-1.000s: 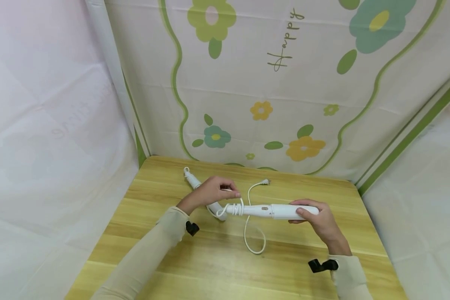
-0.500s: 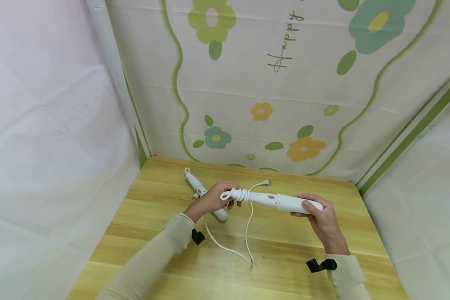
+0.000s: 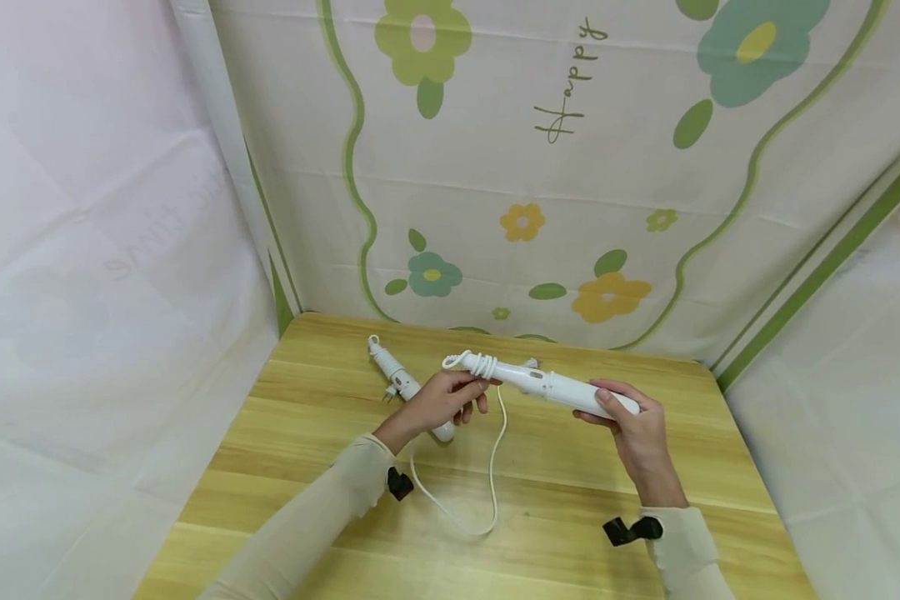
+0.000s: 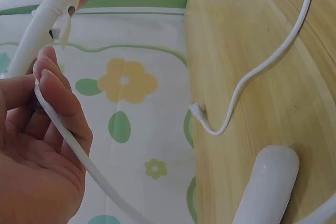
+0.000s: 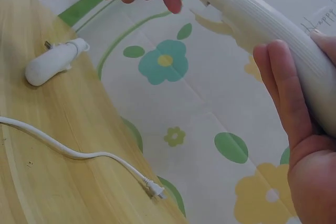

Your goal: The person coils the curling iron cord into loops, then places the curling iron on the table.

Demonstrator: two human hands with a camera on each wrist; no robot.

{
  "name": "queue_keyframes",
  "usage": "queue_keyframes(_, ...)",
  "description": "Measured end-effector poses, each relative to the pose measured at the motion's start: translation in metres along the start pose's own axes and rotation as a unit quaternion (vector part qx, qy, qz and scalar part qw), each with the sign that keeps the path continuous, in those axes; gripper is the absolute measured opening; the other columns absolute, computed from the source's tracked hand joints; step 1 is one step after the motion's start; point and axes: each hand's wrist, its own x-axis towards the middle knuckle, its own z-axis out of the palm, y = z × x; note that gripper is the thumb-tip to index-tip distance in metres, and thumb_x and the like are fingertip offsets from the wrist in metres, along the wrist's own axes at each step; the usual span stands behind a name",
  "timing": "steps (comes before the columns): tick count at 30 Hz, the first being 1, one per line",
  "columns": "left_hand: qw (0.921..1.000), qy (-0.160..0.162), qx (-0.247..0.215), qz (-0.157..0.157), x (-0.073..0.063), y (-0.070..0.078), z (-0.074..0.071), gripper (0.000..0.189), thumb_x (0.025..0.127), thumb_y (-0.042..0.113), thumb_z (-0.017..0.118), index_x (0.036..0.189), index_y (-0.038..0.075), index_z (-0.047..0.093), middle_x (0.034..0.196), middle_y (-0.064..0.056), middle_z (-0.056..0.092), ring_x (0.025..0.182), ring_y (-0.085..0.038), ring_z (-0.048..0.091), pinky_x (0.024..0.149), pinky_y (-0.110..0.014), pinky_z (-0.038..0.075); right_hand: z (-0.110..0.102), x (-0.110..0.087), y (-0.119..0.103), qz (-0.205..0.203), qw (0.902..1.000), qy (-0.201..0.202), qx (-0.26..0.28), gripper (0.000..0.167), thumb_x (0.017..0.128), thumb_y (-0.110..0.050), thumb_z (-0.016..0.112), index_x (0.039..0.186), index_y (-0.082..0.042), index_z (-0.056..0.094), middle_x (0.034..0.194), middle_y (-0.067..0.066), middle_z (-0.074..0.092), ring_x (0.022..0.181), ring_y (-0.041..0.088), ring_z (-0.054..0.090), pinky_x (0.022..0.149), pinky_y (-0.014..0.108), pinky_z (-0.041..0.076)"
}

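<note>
In the head view a white hair styling iron (image 3: 570, 393) is held up over the table, tilted slightly. My right hand (image 3: 637, 429) grips its thick end, thumb on top. Cord coils (image 3: 483, 365) circle its thin handle end. Just below them my left hand (image 3: 437, 402) pinches the white cord (image 4: 86, 161) between thumb and fingers. From there the loose cord (image 3: 492, 492) loops down over the table, and its plug (image 5: 154, 188) lies near the back edge. A second, similar white iron (image 3: 388, 364) lies behind the left hand, which partly covers it; its cord is wound round the handle.
The wooden table (image 3: 570, 533) meets a flowered cloth wall (image 3: 480, 167) at its back edge. White cloth hangs on the left (image 3: 105, 333) and right (image 3: 855, 400). The second iron's small plug (image 3: 391, 392) sticks out beside it.
My left hand has passed the cord around the handle, adding to the coils, and come to its near underside. The iron has risen and tilted, handle end higher. The loose cord has shifted.
</note>
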Motion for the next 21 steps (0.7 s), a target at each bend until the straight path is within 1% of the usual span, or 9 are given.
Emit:
queue_keyframes(3, 0.9997, 0.002, -0.017, -0.018, 0.0, 0.0, 0.001, 0.038, 0.119, 0.023, 0.049, 0.145, 0.002, 0.068, 0.089, -0.004, 0.072, 0.06, -0.01, 0.055, 0.057, -0.032, 0.049, 0.005, 0.0, 0.001, -0.003, 0.9996, 0.023, -0.013, 0.016, 0.105, 0.009, 0.064, 0.114, 0.015, 0.076, 0.111, 0.011, 0.08, 0.094, 0.029, 0.081, 0.075, 0.041, 0.066)
queue_keyframes(6, 0.9993, 0.013, -0.013, -0.033, -0.001, 0.0, 0.001, 0.039, 0.119, 0.026, 0.048, 0.144, 0.004, 0.069, 0.087, -0.003, 0.071, 0.059, -0.01, 0.053, 0.057, -0.033, 0.047, 0.01, 0.001, 0.003, -0.001, 0.9987, 0.045, -0.025, 0.016, 0.103, 0.009, 0.067, 0.115, 0.017, 0.075, 0.109, 0.01, 0.08, 0.095, 0.028, 0.08, 0.075, 0.042, 0.066)
queue_keyframes(7, 0.9992, 0.016, -0.007, -0.035, -0.001, 0.0, 0.001, 0.039, 0.119, 0.027, 0.048, 0.142, 0.004, 0.07, 0.086, -0.005, 0.071, 0.058, -0.011, 0.052, 0.056, -0.031, 0.047, 0.012, 0.001, 0.003, -0.001, 0.9982, 0.053, -0.03, 0.017, 0.103, 0.009, 0.068, 0.115, 0.018, 0.075, 0.109, 0.01, 0.08, 0.096, 0.028, 0.08, 0.075, 0.043, 0.066)
queue_keyframes(10, 0.9987, 0.025, 0.023, -0.039, -0.002, 0.0, 0.001, 0.038, 0.119, 0.03, 0.049, 0.135, 0.006, 0.074, 0.084, -0.013, 0.07, 0.055, -0.011, 0.05, 0.053, -0.027, 0.044, 0.014, 0.002, 0.005, -0.002, 0.9956, 0.073, -0.058, 0.021, 0.101, 0.007, 0.072, 0.117, 0.019, 0.073, 0.112, 0.012, 0.076, 0.098, 0.029, 0.078, 0.076, 0.042, 0.066)
queue_keyframes(12, 0.9978, 0.025, 0.051, -0.034, -0.003, 0.0, 0.0, 0.038, 0.119, 0.031, 0.05, 0.13, 0.007, 0.076, 0.085, -0.02, 0.069, 0.054, -0.011, 0.049, 0.052, -0.025, 0.043, 0.015, 0.002, 0.007, -0.007, 0.9933, 0.084, -0.079, 0.025, 0.1, 0.005, 0.074, 0.119, 0.022, 0.072, 0.114, 0.014, 0.074, 0.1, 0.03, 0.077, 0.076, 0.042, 0.066)
queue_keyframes(14, 0.9958, 0.024, 0.085, -0.027, -0.004, 0.0, 0.0, 0.037, 0.118, 0.033, 0.05, 0.127, 0.009, 0.077, 0.087, -0.023, 0.069, 0.057, -0.009, 0.049, 0.054, -0.024, 0.042, 0.015, 0.003, 0.009, -0.012, 0.9905, 0.091, -0.103, 0.028, 0.099, 0.003, 0.077, 0.12, 0.022, 0.071, 0.115, 0.014, 0.074, 0.1, 0.03, 0.077, 0.076, 0.041, 0.066)
queue_keyframes(16, 0.9927, 0.025, 0.116, -0.019, -0.005, 0.001, -0.001, 0.035, 0.118, 0.033, 0.051, 0.125, 0.011, 0.077, 0.086, -0.02, 0.069, 0.059, -0.008, 0.048, 0.055, -0.024, 0.041, 0.014, 0.004, 0.012, -0.015, 0.9885, 0.091, -0.12, 0.031, 0.098, 0.003, 0.078, 0.12, 0.023, 0.07, 0.114, 0.014, 0.075, 0.101, 0.028, 0.076, 0.076, 0.041, 0.066)
queue_keyframes(18, 0.9883, 0.026, 0.15, -0.011, -0.006, 0.003, -0.003, 0.034, 0.118, 0.033, 0.051, 0.119, 0.013, 0.078, 0.081, -0.012, 0.067, 0.06, -0.008, 0.045, 0.057, -0.023, 0.04, 0.012, 0.004, 0.014, -0.014, 0.9863, 0.09, -0.138, 0.03, 0.098, 0.003, 0.079, 0.119, 0.022, 0.071, 0.113, 0.01, 0.076, 0.1, 0.026, 0.076, 0.075, 0.04, 0.066)
queue_keyframes(21, 0.9787, 0.029, 0.203, 0.002, -0.006, 0.005, -0.007, 0.031, 0.117, 0.032, 0.053, 0.111, 0.014, 0.078, 0.07, 0.002, 0.056, 0.058, -0.007, 0.038, 0.059, -0.023, 0.037, 0.009, 0.004, 0.018, -0.009, 0.9837, 0.08, -0.161, 0.029, 0.098, 0.003, 0.079, 0.119, 0.022, 0.071, 0.111, 0.007, 0.075, 0.097, 0.022, 0.077, 0.075, 0.038, 0.066)
